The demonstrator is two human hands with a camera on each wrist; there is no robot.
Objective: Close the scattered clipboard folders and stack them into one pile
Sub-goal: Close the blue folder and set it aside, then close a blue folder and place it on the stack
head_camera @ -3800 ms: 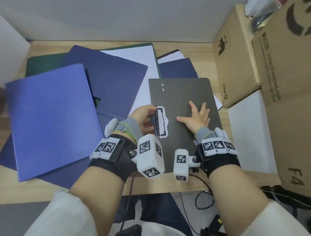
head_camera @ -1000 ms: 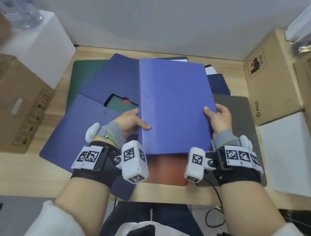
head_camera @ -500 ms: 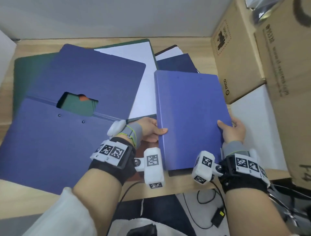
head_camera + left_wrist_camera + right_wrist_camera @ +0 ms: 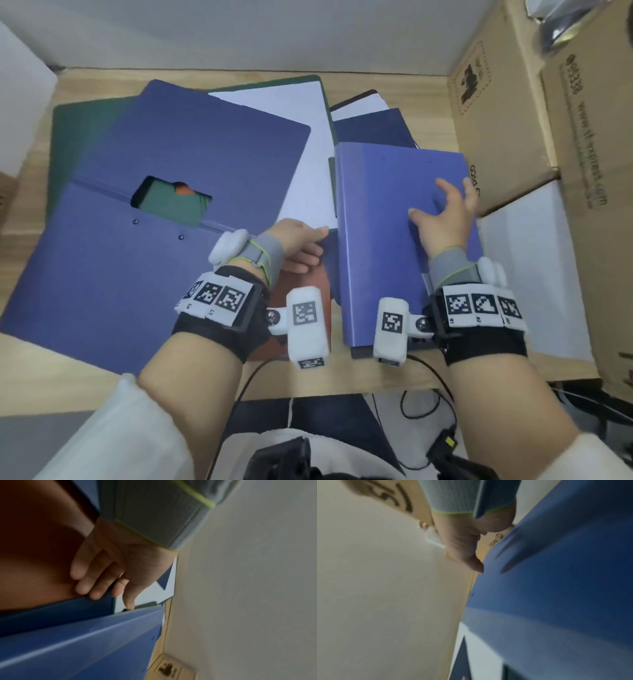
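**Right hand flat on the closed blue folder, left hand at its spine side**

The closed light-blue plastic clipboard folder (image 4: 387,240) lies on the right part of the light wooden counter (image 4: 387,378), on top of a dark grey folder whose edge shows only at its near end. The right hand (image 4: 445,222) rests on its cover with the fingers (image 4: 448,187) spread and almost straight; it presses down and grips nothing. In the right wrist view the thumb tip touches the blue cover.

The left hand (image 4: 301,245) is just beside the left edge of this folder. Its fingers (image 4: 89,582) are stretched out and lie on a flat orange-red folder (image 4: 298,301), with the fingertips at the edge of a darker blue sheet. It seems to hold nothing, but the view is blurred, so I am not fully sure.

To the left a large open dark-blue folder (image 4: 144,246) with a rectangular cut-out lies spread over a dark green folder (image 4: 68,137). White paper (image 4: 301,137) lies between them and the closed folder. Brown cardboard boxes (image 4: 507,113) stand to the right.
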